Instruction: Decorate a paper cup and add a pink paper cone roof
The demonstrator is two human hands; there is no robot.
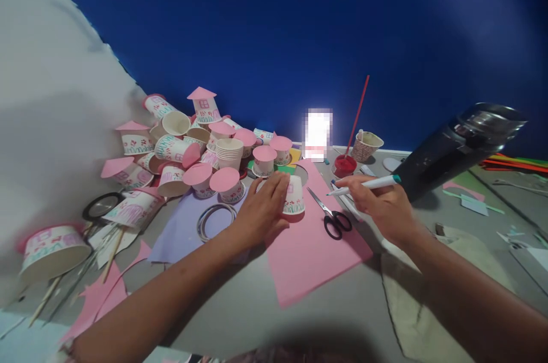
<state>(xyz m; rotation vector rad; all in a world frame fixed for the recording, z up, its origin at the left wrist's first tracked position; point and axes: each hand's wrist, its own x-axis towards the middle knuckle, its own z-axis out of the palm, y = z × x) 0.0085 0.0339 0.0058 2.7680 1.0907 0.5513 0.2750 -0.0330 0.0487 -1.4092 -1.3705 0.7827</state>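
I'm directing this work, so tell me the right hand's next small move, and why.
Probably bring the marker in the right hand left to the paper cup: the left hand holds that cup, the marker's tip points toward it but is apart from it, and nearby decorated cups carry teal strokes.

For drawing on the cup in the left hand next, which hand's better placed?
Right, I'd say: the right hand already holds the marker, its tip angled toward the cup. The left hand is occupied holding that cup, so it seems better suited to steadying.
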